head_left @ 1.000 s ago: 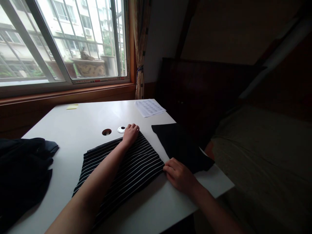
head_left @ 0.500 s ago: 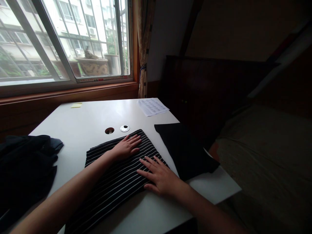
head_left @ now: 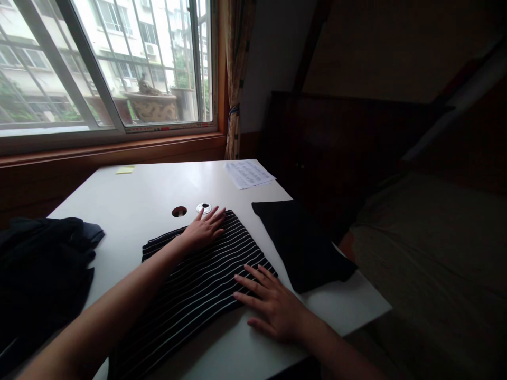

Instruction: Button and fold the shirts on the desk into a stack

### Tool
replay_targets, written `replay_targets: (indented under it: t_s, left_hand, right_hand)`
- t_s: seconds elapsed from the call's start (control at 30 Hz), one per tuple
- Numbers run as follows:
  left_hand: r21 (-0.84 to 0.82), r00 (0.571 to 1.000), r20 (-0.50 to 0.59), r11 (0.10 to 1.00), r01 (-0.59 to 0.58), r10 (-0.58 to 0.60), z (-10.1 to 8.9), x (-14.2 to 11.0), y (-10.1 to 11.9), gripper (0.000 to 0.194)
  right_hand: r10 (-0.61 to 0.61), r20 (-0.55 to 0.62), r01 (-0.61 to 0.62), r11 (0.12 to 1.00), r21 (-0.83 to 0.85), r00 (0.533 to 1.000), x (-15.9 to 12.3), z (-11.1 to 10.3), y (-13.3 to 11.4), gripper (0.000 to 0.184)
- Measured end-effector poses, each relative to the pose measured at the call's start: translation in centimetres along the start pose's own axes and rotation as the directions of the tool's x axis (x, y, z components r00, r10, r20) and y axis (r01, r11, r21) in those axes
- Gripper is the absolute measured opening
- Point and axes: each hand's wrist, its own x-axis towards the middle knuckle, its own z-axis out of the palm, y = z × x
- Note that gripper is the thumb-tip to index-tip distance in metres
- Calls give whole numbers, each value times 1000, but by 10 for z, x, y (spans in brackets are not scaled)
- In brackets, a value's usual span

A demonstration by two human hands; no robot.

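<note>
A black garment with thin white stripes (head_left: 202, 285) lies folded flat on the white table (head_left: 154, 184). My left hand (head_left: 204, 229) rests on its far edge, palm down with the fingers spread. Over the right edge of the striped cloth lies my right hand (head_left: 273, 306), open too, its fingertips on the fabric and the thumb by the near edge. Just right of it is a folded black cloth (head_left: 303, 245), apart from both hands. My left forearm covers part of the stripes.
A heap of dark clothing (head_left: 39, 274) sits at the table's left. Printed sheets (head_left: 249, 174) and a yellow sticky note (head_left: 125, 170) lie at the back. A cable hole (head_left: 179, 211) and a round metal grommet (head_left: 204, 208) are beyond the cloth. A barred window (head_left: 158, 63) stands behind.
My left hand has shifted slightly away from me to the far edge of the striped garment. My right hand has slid right and nearer to me, toward the garment's right edge.
</note>
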Motion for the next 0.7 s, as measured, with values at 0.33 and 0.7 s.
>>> replay_targets:
  t_s: [0.33,0.7]
  left_hand:
    - [-111,995,5,989,-96,97,11,-43,56,60]
    - [-29,987,158,999,36,-31,-7,-74,-85,54]
  right_hand:
    - [-26,-9,26,999,26,1000,-1,-6,-3,58]
    - [-13,9,13,999,35,1000,-2,-6,-3,60]
